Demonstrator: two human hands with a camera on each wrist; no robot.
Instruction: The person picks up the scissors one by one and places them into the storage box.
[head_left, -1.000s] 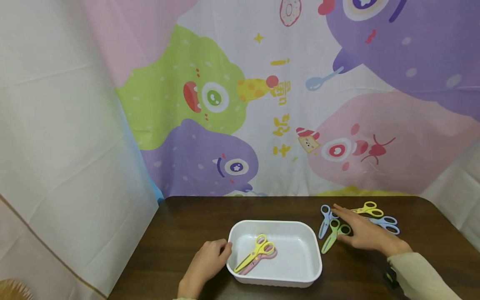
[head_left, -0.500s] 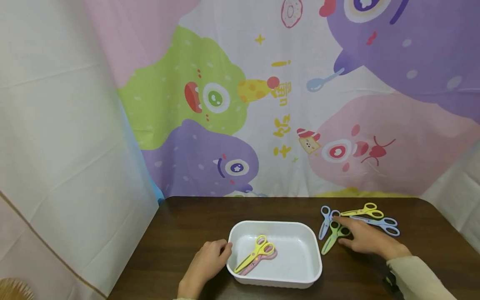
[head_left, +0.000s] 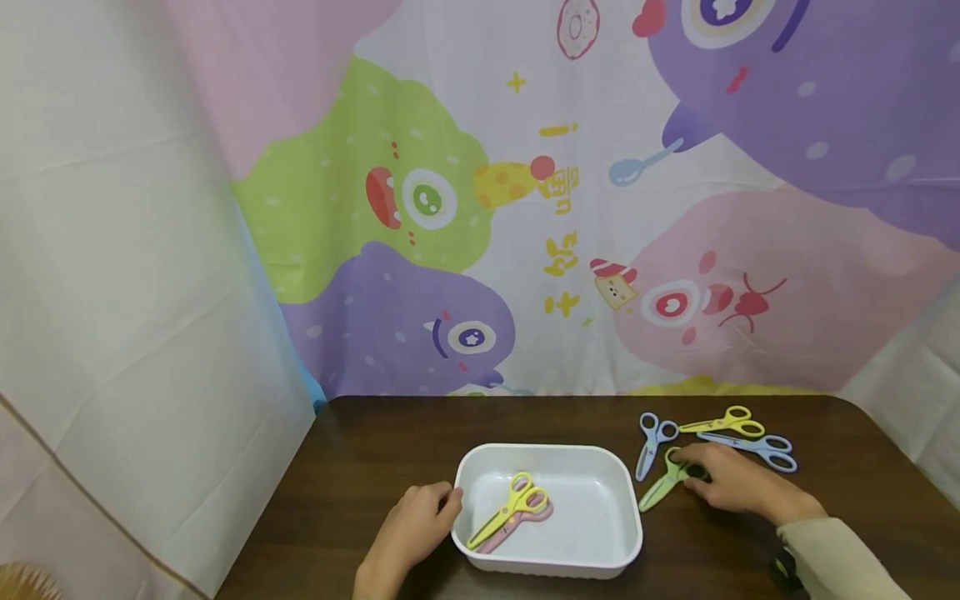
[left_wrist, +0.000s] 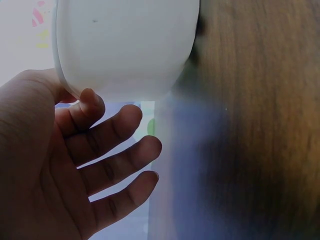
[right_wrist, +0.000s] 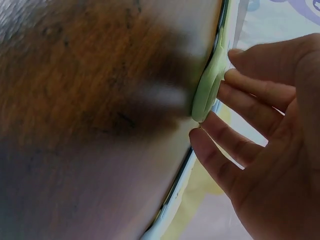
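The left hand is at the left side of a white plastic tub. In the left wrist view its thumb and index finger pinch the tub's rim, while the other fingers spread free below. Inside the tub, yellow scissors lie across pink scissors. My right hand reaches over green scissors right of the tub. Its fingertips touch the green handle loops in the right wrist view, with the fingers only slightly bent. The green scissors lie flat on the table; the hand partly hides their handle.
Behind the green pair lie blue scissors, yellow scissors and a second blue pair, close together on the brown table. A printed cartoon curtain hangs at the back, with a white cloth on the left.
My right hand has come down from above the pile onto the green scissors' handle. Those scissors have turned slightly, their handle shifting to the right. The left hand stays at the tub's rim.
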